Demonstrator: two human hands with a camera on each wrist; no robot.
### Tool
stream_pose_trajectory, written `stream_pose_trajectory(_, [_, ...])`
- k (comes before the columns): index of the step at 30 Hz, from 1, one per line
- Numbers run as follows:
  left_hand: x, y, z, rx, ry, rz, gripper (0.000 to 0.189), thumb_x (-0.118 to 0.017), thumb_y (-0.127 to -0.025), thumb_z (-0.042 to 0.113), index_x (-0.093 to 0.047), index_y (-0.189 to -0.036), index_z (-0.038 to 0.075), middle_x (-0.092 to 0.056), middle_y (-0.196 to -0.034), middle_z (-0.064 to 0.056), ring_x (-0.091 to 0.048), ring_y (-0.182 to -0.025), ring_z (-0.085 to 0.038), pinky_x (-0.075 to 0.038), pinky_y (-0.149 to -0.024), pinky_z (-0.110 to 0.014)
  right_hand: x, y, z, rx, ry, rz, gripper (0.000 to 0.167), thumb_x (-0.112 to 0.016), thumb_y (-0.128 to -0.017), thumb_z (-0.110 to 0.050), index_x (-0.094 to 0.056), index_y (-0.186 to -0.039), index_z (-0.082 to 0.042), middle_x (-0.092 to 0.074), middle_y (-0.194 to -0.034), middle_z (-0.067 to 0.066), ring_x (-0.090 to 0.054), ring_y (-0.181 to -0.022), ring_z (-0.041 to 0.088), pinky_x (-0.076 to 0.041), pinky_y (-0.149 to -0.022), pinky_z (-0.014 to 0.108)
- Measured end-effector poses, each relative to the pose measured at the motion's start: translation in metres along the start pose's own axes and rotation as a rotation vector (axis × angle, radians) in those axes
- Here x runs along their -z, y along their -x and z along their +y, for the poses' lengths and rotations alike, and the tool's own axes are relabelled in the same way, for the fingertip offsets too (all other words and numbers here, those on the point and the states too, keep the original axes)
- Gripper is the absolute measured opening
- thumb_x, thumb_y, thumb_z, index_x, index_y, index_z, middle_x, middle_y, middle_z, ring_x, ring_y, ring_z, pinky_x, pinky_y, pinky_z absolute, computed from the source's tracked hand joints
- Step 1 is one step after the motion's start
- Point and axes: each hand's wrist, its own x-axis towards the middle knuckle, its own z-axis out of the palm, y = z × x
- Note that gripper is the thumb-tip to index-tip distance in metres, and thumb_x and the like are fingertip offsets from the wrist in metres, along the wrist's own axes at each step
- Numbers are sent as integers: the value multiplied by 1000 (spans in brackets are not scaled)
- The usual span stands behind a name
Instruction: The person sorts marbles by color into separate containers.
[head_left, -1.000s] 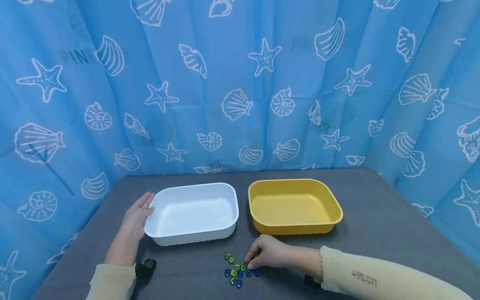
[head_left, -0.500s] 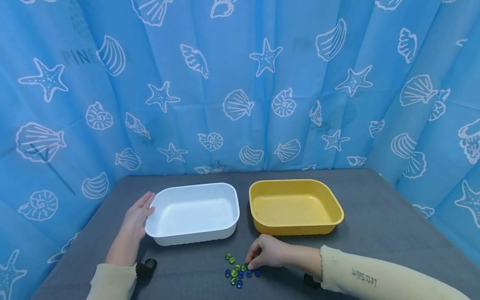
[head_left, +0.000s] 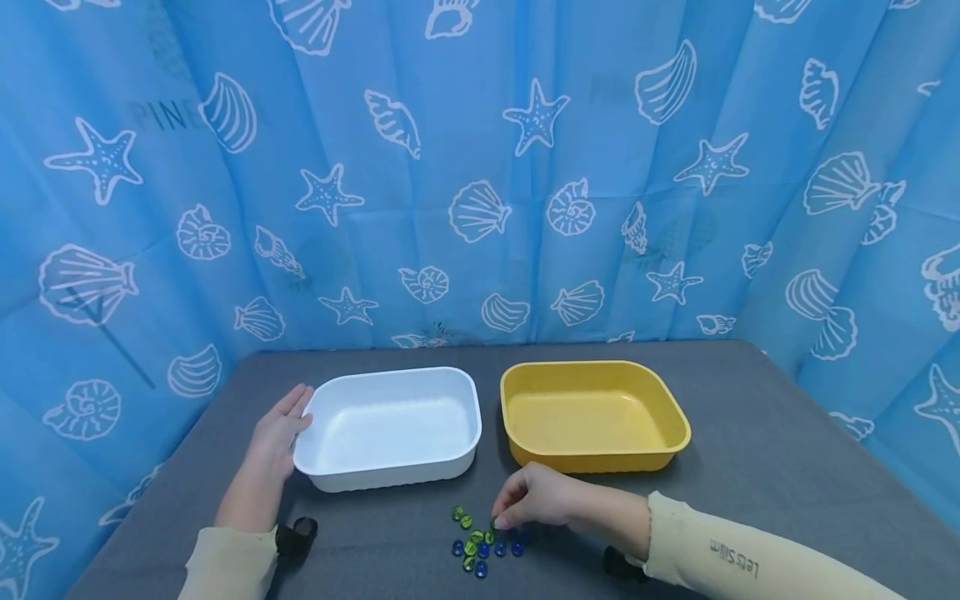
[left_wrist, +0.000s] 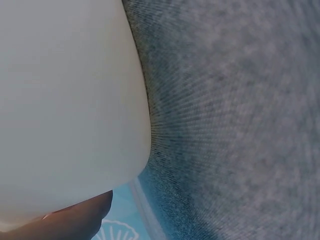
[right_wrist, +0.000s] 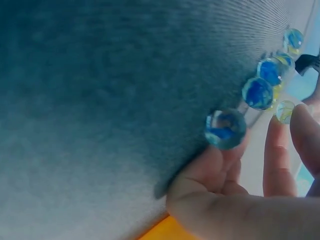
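My left hand lies along the left end of a white plastic basin, its fingers fairly straight against the outside. In the left wrist view the basin wall hides most of that hand. Between right thumb and index finger, my right hand pinches a clear marble with a yellow-green swirl. Just below and left of that hand is a loose group of marbles, some green, some blue. A clear marble with blue inside is close to the curled fingers in the right wrist view.
Behind the right hand stands a yellow basin, right of the white one, with a narrow gap between them. Both are on a grey cloth-covered table. A blue shell-patterned curtain closes off the back and sides.
My right hand has risen slightly from the marbles with one pinched in its fingertips. The left hand and both basins stay in place; the head view has shifted a little.
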Motion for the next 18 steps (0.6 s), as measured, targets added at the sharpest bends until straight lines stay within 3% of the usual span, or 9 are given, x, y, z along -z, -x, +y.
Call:
stream_pose_trajectory(9, [0,2,-1,5,18,-23,57,-34,-104,1,-15,-156,18,-19,-159,1,-16,-145,-14,-19,-114,-31,5,0,-5,58,-61,-2,9,-71,-88,-9,-73,-95,-3,-66,-85,0,-56,-79,15,-46,-72,29])
stream_pose_trajectory(18, [0,4,0,2,22,-21,57,-32,-104,-1,-15,-156,17,-18,-159,-1,-16,-145,-14,-19,-114,-30,11,4,-21,72,-84,76,17,-71,-89,-15,-72,-101,-3,-64,-89,1,-54,-83,18,-49,-73,34])
